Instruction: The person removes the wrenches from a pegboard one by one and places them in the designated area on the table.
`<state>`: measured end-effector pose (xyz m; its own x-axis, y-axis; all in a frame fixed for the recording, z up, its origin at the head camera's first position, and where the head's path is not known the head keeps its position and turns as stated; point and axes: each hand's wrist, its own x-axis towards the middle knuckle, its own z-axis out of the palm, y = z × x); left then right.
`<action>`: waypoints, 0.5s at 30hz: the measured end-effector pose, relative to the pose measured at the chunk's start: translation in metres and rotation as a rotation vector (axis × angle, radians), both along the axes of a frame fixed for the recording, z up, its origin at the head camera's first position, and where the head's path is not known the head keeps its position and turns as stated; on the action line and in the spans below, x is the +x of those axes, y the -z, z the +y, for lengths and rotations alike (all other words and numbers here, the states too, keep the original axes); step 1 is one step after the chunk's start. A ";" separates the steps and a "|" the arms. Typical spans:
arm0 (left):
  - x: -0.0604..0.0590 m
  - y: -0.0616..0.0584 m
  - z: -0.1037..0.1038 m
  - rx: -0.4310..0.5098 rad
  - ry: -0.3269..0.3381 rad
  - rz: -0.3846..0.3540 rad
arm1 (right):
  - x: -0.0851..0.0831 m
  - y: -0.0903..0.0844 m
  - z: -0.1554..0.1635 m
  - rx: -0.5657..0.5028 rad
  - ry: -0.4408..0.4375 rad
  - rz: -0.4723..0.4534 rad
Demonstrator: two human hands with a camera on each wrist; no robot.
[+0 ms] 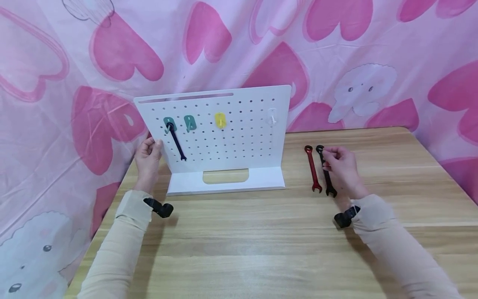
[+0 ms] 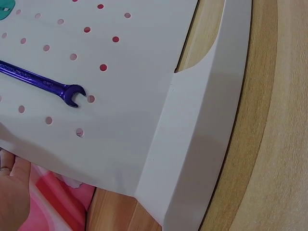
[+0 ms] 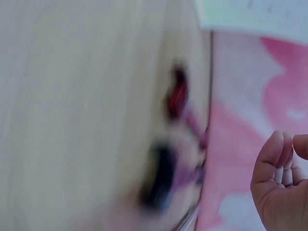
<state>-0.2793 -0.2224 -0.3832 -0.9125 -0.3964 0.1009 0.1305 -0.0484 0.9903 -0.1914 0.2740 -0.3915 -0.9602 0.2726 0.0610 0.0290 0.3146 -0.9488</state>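
Observation:
My left hand (image 1: 147, 160) pinches the left edge of a white pegboard (image 1: 239, 145), its fingers showing at that edge in the left wrist view. From the leftmost green hook (image 1: 167, 123) hangs a dark purple combination wrench (image 2: 43, 83), open end down and slanting right. On the right, my right hand (image 1: 341, 166) is over a black combination wrench (image 1: 328, 178), fingertips overlapping its upper part in the head view. The right wrist view shows the fingers loosely bent, with nothing between them and the thumb. Beside it lies a red combination wrench (image 1: 313, 168), roughly parallel.
The board also carries a second green hook (image 1: 190, 123), a yellow hook (image 1: 220, 120) and a clear hook (image 1: 272, 118). It stands on a wooden table (image 1: 239, 245). A pink heart-patterned curtain (image 1: 209, 33) hangs behind and along the left. The right wrist view is blurred.

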 end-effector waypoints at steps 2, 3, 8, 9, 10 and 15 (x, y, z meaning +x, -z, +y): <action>0.000 0.000 0.000 -0.006 -0.002 -0.004 | -0.002 -0.004 -0.015 -0.063 -0.028 0.027; 0.000 0.000 0.000 -0.005 -0.001 -0.006 | -0.002 -0.005 -0.022 -0.077 -0.043 0.031; 0.000 -0.001 0.000 -0.010 -0.001 -0.007 | -0.005 -0.010 -0.057 -0.079 -0.109 0.042; 0.001 -0.001 0.000 -0.015 -0.002 -0.008 | -0.005 -0.011 -0.064 -0.076 -0.124 0.044; 0.001 -0.001 0.000 -0.018 -0.003 -0.007 | -0.006 -0.010 -0.071 -0.082 -0.136 0.051; 0.001 -0.001 0.000 -0.011 -0.003 0.003 | -0.010 -0.010 -0.107 -0.155 -0.204 0.053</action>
